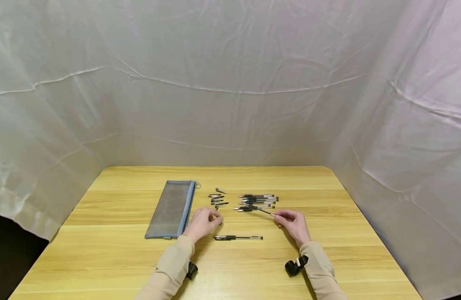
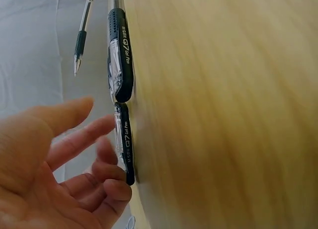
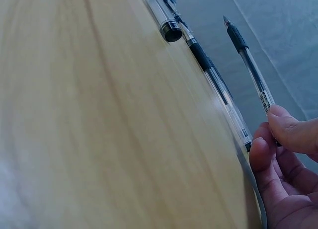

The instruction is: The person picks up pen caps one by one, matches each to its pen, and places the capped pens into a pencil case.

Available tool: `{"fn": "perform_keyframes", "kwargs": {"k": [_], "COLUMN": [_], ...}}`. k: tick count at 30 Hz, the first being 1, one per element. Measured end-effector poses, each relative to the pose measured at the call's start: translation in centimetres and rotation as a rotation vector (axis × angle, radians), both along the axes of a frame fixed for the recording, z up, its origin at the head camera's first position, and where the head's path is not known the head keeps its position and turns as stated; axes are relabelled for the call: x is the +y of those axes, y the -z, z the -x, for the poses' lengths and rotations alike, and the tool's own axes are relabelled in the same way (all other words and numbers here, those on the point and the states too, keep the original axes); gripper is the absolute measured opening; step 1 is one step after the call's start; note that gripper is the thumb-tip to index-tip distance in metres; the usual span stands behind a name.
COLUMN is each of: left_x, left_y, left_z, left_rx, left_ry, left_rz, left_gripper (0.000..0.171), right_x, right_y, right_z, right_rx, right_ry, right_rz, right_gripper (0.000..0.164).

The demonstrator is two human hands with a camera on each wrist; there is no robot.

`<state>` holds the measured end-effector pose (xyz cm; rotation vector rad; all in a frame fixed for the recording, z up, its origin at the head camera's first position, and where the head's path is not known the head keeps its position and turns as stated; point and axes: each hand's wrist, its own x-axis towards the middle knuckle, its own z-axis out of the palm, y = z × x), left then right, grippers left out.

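- Capped pen [image 1: 237, 238]: one, black and clear, lying flat on the worktop [image 1: 230, 268] in front of the person, its capped end toward the left; landmark for the entries below.
- Left hand [image 1: 202, 225]: just beyond and to the left of the capped pen; fingers released, loosely bent, thumb standing apart from them.
- Loose cap [image 2: 125, 139]: black and clear, lettered "Gel Pen", beyond the capped end of the capped pen, by the left hand's fingertips; whether they touch it cannot be told.
- Right hand [image 1: 295, 226]: beyond and to the right of the capped pen; thumb and fingers pinching an uncapped pen near its rear end.
- Held pen [image 3: 253, 72]: black grip, clear barrel with a label, raised above the worktop beyond the capped pen, tip pointing left and away from the person.
- Row of uncapped pens [image 1: 252, 196]: several, farther beyond the capped pen, tips mostly leftward.
- Group of caps [image 1: 220, 205]: several small pieces, beyond the capped end of the capped pen.
- Mesh pouch [image 1: 169, 210]: grey with blue edging, lying flat, well to the left of the capped pen and reaching farther back.
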<state>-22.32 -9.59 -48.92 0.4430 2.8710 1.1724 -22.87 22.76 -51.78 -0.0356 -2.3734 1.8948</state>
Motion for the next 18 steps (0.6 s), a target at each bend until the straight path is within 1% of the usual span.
{"fn": "perform_keyframes", "kwargs": {"k": [4, 7, 8, 11, 14, 15, 18], "left_x": [-0.09, -0.19, -0.2, -0.22, -0.25, -0.28, -0.34], "left_y": [0.01, 0.01, 0.0, 0.06, 0.1, 0.13, 0.08], "left_z": [-0.03, -0.07, -0.11, -0.1, -0.12, -0.1, -0.12], "left_rx": [0.006, -0.005, -0.01, -0.01, -0.001, -0.001, -0.016], "left_ry": [0.023, 0.024, 0.022, 0.02, 0.012, 0.008, -0.015], "left_rz": [-0.012, -0.033, -0.041, -0.041, -0.038, -0.038, -0.053], "left_gripper": [0.008, 0.006, 0.006, 0.007, 0.007, 0.008, 0.01], "right_x": [-0.03, -0.1, -0.2, -0.24, -0.26, -0.16, -0.17], "right_y": [-0.09, -0.18, -0.59, -0.67, -0.63, -0.22, -0.18], "right_z": [-0.06, -0.08, -0.29, -0.3, -0.25, -0.02, 0.07], "right_rx": [-0.003, -0.014, -0.018, -0.026, -0.028, -0.029, -0.03], "right_ry": [0.001, 0.001, -0.004, -0.005, -0.005, -0.001, -0.002], "right_rz": [-0.005, 0.004, 0.006, 0.009, 0.002, 0.002, 0.005], "right_gripper": [0.026, 0.026, 0.026, 0.027, 0.026, 0.026, 0.025]}}
